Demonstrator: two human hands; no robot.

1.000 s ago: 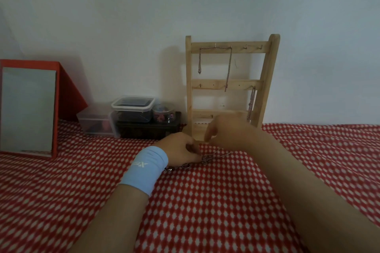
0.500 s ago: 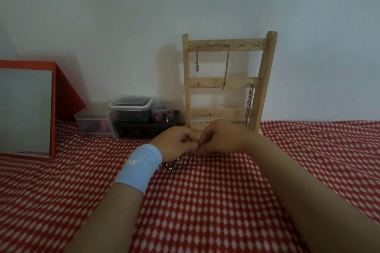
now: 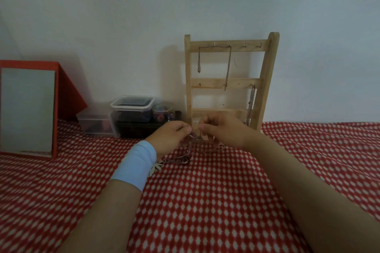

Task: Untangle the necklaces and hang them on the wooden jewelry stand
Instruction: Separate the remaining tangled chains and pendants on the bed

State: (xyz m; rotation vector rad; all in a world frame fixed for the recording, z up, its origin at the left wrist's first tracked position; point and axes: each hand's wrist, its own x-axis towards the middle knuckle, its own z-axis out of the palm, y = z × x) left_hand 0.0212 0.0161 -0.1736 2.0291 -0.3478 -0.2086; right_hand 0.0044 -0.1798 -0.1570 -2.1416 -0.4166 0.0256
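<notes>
The wooden jewelry stand (image 3: 236, 83) is a pale, ladder-shaped frame of plain wood with three flat rails set with small metal hooks, and it leans against a smooth white wall (image 3: 123, 26). A thin link chain (image 3: 229, 63) drapes over two hooks on its top rail, both ends hanging down, and a second chain (image 3: 250, 104) hangs from a hook at the right end of its middle rail. Just in front of the stand's foot, both hands are raised a little above a red cloth with a white diamond pattern (image 3: 205, 201). The left hand (image 3: 171, 134) and the right hand (image 3: 223, 131) each pinch the tangled necklaces (image 3: 190, 146) between thumb and fingertips, close together, and the hands hide the stand's lowest rail in part. From the pinch, fine metal strands sag in loops down to the cloth, and a flat, pale, leaf-shaped pendant (image 3: 155, 167) lies beside the soft light-blue wristband (image 3: 134, 165) on the left wrist. Left of the stand, against the wall, clear plastic lidded containers (image 3: 131, 107) and a small round jar (image 3: 163, 112) sit on a dark box (image 3: 139, 130). Farther left of the stand, a red-framed mirror (image 3: 27, 109) stands propped up.
</notes>
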